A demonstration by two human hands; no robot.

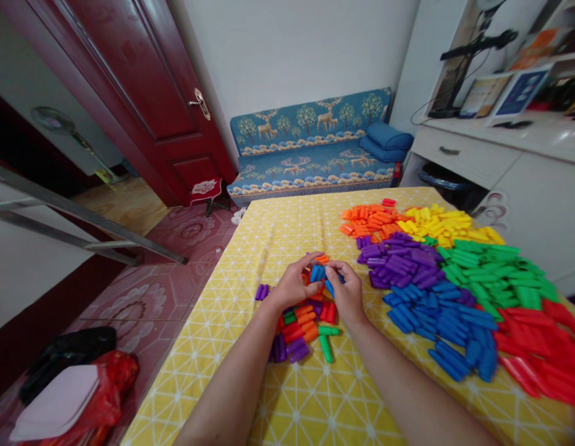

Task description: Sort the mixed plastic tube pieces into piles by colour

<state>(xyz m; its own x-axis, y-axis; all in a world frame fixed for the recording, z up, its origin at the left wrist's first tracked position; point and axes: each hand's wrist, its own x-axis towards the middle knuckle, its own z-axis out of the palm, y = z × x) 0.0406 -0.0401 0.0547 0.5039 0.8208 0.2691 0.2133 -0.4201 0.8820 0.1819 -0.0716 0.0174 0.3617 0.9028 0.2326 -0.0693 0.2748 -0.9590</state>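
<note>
Over a mixed heap of small plastic pieces (306, 316), both of my hands are close together. My left hand (294, 284) curls its thumb and fingers around some blue plastic pieces (317, 272). My right hand (347, 294) pinches a blue piece between thumb and fingertips, right beside them. Fingers partly hide the pieces held. The heap below has orange, red, purple and green short, tube-like pieces, with two green ones (325, 347) at its near edge. A few purple pieces (262, 292) lie apart on the left.
On the right of the yellow patterned tablecloth (231, 310) lie sorted piles: orange (371, 220), yellow (445, 224), purple (403, 260), green (501, 272), blue (445, 322) and red (538, 347). Behind the table is a blue sofa (310, 167); a white cabinet (538, 204) stands at right.
</note>
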